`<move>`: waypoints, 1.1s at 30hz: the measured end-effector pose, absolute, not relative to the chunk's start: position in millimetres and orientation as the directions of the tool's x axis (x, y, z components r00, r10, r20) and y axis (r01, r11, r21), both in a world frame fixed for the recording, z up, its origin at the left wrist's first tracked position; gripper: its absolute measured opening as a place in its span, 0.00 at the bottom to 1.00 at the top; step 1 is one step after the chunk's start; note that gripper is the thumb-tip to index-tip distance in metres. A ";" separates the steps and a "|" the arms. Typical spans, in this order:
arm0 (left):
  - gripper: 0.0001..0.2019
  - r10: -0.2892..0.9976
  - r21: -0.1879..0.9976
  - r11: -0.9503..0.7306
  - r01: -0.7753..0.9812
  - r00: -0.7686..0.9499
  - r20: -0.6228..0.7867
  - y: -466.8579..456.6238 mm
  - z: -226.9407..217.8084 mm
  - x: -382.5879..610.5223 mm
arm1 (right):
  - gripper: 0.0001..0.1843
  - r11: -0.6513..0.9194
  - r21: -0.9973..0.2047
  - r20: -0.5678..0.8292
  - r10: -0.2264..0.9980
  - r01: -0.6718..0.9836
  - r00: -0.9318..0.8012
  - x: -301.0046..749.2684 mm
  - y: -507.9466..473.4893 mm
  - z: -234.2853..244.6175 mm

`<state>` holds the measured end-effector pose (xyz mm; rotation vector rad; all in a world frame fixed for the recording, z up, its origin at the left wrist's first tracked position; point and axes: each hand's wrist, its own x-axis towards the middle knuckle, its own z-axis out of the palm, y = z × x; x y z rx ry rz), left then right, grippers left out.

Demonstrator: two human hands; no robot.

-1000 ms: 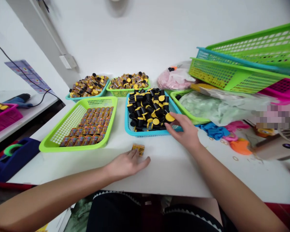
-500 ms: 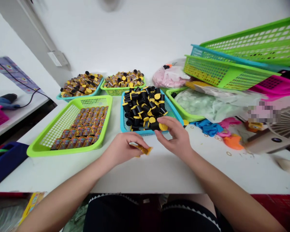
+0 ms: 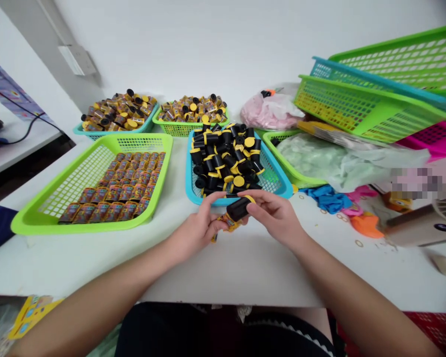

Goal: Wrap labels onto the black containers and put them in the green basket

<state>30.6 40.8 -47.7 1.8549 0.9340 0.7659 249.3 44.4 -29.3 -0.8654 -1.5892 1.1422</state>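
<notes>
My left hand (image 3: 202,225) pinches a yellow printed label (image 3: 228,224) that looks like a flat, thin sleeve. My right hand (image 3: 273,213) grips a small black cylinder with a yellow cap (image 3: 239,208), tilted, its black end meeting the label. Both hands are closed just in front of a blue basket (image 3: 195,199) heaped with similar black cylinders with yellow caps (image 3: 223,161). On the left, a green basket (image 3: 85,227) holds rows of cylinders wrapped in printed labels (image 3: 124,191). Fingers partly hide where label and cylinder meet.
Behind stand a blue basket (image 3: 92,135) and a green basket (image 3: 178,130), both piled with labelled cylinders. Stacked baskets (image 3: 342,104), a pale plastic bag (image 3: 312,156), balloon-like blue pieces (image 3: 327,198), an orange piece (image 3: 367,225) and a fan (image 3: 419,225) occupy the right side.
My right hand has brought the black cylinder down and left from the basket's edge to the label in my left hand. The view has shifted slightly.
</notes>
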 end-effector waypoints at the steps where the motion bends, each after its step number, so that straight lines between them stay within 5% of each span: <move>1: 0.28 0.843 0.910 -0.324 0.259 0.515 0.154 41.7 -48.1 30.3 | 0.16 0.304 -0.953 0.283 0.907 0.019 -0.310 248.9 44.4 -29.7; 7: 0.26 0.841 0.958 -0.282 0.058 0.496 0.218 41.8 -46.5 29.1 | 0.14 0.362 -0.928 0.306 0.878 0.091 -0.368 255.1 43.1 -25.9; 12: 0.36 0.818 0.981 -0.155 -0.114 0.543 0.192 36.9 -43.0 34.0 | 0.16 0.523 -0.834 0.402 0.796 0.178 -0.453 257.0 40.5 -21.3; 17: 0.42 0.779 0.986 -0.165 -0.033 0.608 0.151 39.4 -45.4 35.6 | 0.17 0.503 -0.836 0.358 0.803 0.220 -0.477 249.0 35.5 -23.4; 25: 0.36 0.755 0.970 -0.239 0.048 0.637 0.155 33.6 -46.2 33.7 | 0.16 0.339 -0.933 0.256 0.862 0.121 -0.438 241.9 31.7 -27.3; 30: 0.44 0.815 0.987 -0.073 -0.144 0.562 0.142 33.6 -43.4 35.5 | 0.11 0.731 -0.630 0.603 0.673 0.262 -0.427 233.0 26.4 -33.0; 33: 0.52 0.854 0.966 0.017 -0.259 0.506 0.121 37.1 -42.3 37.9 | 0.23 0.831 -0.435 0.657 0.556 0.346 -0.509 229.4 24.7 -35.7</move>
